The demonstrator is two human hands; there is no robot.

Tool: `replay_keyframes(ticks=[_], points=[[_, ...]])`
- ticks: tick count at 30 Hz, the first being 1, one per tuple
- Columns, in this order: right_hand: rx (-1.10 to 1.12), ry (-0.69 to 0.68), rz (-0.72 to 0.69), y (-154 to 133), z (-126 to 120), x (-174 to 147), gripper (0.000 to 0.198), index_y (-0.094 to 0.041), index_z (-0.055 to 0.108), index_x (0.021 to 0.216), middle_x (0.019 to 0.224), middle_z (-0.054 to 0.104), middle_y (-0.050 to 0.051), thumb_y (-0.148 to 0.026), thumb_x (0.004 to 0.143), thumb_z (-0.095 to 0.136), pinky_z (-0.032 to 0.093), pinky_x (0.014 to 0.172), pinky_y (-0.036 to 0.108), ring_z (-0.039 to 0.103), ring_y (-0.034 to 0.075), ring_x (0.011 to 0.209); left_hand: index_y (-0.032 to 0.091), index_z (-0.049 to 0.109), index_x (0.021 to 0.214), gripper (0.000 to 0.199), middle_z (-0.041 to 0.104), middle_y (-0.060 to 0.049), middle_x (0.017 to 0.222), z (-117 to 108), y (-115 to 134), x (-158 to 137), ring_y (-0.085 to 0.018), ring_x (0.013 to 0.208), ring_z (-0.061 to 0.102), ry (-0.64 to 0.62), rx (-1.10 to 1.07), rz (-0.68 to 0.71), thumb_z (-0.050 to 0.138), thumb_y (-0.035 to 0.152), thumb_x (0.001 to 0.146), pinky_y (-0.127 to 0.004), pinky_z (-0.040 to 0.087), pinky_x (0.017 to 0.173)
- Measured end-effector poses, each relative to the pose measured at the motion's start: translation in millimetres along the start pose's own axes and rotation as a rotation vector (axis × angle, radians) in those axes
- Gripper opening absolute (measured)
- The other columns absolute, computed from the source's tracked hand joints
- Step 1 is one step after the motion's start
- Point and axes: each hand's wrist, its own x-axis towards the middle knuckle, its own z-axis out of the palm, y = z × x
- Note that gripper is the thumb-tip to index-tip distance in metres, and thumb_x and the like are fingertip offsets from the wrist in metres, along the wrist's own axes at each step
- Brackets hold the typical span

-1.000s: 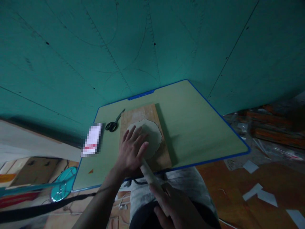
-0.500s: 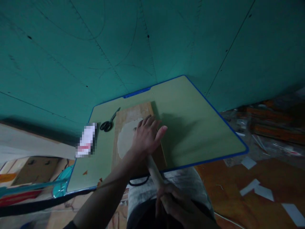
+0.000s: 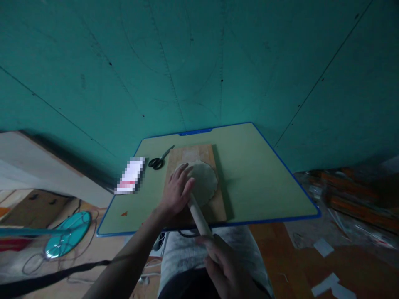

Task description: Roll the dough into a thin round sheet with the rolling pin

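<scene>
A flat round sheet of dough (image 3: 204, 182) lies on a wooden board (image 3: 218, 212). My left hand (image 3: 177, 191) rests over the dough's left part, fingers stretched out and slightly apart. Its thumb is close to the far end of a pale rolling pin (image 3: 200, 218); whether the palm touches the pin cannot be made out. Wrapped round the near end of the pin, my right hand (image 3: 222, 261) is closed in front of my lap. The pin slants from the dough over the table's front edge. Part of the dough is hidden under my left hand.
The small blue-edged table (image 3: 262, 178) stands against a green wall (image 3: 199, 70). Black-handled scissors (image 3: 158, 161) and a pixelated white item (image 3: 130, 176) lie left of the board. A teal round object (image 3: 70, 234) is on the floor at left; white paper pieces (image 3: 324, 248) lie at right.
My left hand has moved from the dough's right side to its left, uncovering the right part. My right hand still grips the rolling pin. The camera view has shifted.
</scene>
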Motion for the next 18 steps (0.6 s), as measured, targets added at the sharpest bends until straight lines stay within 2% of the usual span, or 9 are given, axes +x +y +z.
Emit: replay_keyframes(ticks=[2, 4, 5, 7, 10, 14, 18], points=[[0.021, 0.097, 0.032, 5.9, -6.2, -12.0, 0.038, -0.032, 0.06, 0.131, 0.132, 0.066, 0.007, -0.024, 0.096, 0.047, 0.052, 0.103, 0.036, 0.062, 0.023, 0.123, 0.014, 0.059, 0.127, 0.046, 0.064, -0.014, 0.127, -11.8, -11.7, 1.8, -0.024, 0.116, 0.061, 0.036, 0.028, -0.222, 0.031, 0.039, 0.1, -0.036, 0.049, 0.095], [0.04, 0.181, 0.091, 9.4, -15.4, -22.9, 0.035, -0.033, 0.061, 0.13, 0.135, 0.065, 0.007, -0.029, 0.098, 0.048, 0.053, 0.103, 0.037, 0.062, 0.024, 0.124, 0.014, 0.066, 0.111, 0.042, 0.07, -0.013, 0.107, -24.1, -22.4, 5.4, -0.024, 0.096, 0.067, -0.041, 0.113, -0.429, 0.034, 0.038, 0.097, -0.032, 0.05, 0.079], [0.05, 0.218, 0.124, 10.8, -19.9, -26.9, 0.034, -0.033, 0.062, 0.13, 0.135, 0.065, 0.007, -0.032, 0.099, 0.048, 0.054, 0.102, 0.037, 0.062, 0.024, 0.123, 0.015, 0.068, 0.105, 0.039, 0.071, -0.012, 0.1, -29.2, -26.5, 7.0, -0.024, 0.089, 0.068, -0.1, 0.141, -0.483, 0.037, 0.037, 0.096, -0.03, 0.048, 0.072], [0.065, 0.277, 0.197, 14.5, -27.5, -30.5, 0.033, -0.032, 0.062, 0.13, 0.135, 0.065, 0.007, -0.036, 0.099, 0.049, 0.054, 0.102, 0.036, 0.062, 0.024, 0.124, 0.015, 0.07, 0.1, 0.035, 0.073, -0.012, 0.095, -35.7, -31.0, 9.4, -0.024, 0.082, 0.068, -0.182, 0.154, -0.519, 0.043, 0.036, 0.092, -0.029, 0.044, 0.065], [0.062, 0.3, 0.261, 25.3, -34.7, -26.3, 0.036, -0.03, 0.063, 0.13, 0.138, 0.063, 0.006, -0.042, 0.099, 0.05, 0.049, 0.107, 0.037, 0.056, 0.024, 0.131, 0.016, 0.071, 0.098, 0.035, 0.073, -0.013, 0.093, -37.8, -29.7, 11.4, -0.026, 0.082, 0.068, -0.226, 0.142, -0.53, 0.045, 0.038, 0.091, -0.03, 0.04, 0.063], [0.035, 0.266, 0.245, 41.6, -42.9, -13.5, 0.04, -0.028, 0.061, 0.133, 0.14, 0.061, 0.007, -0.045, 0.098, 0.051, 0.045, 0.111, 0.04, 0.054, 0.024, 0.133, 0.015, 0.071, 0.085, 0.044, 0.072, -0.012, 0.08, -36.4, -26.9, 14.3, -0.025, 0.074, 0.066, -0.267, 0.111, -0.562, 0.04, 0.046, 0.092, -0.029, 0.038, 0.059], [0.001, 0.247, 0.231, 43.0, -50.6, -3.4, 0.04, -0.027, 0.061, 0.133, 0.138, 0.063, 0.009, -0.043, 0.098, 0.05, 0.05, 0.106, 0.037, 0.057, 0.024, 0.13, 0.016, 0.069, 0.077, 0.044, 0.069, -0.01, 0.072, -33.9, -30.8, 18.2, -0.023, 0.068, 0.064, -0.276, 0.061, -0.606, 0.04, 0.046, 0.09, -0.028, 0.037, 0.056]])
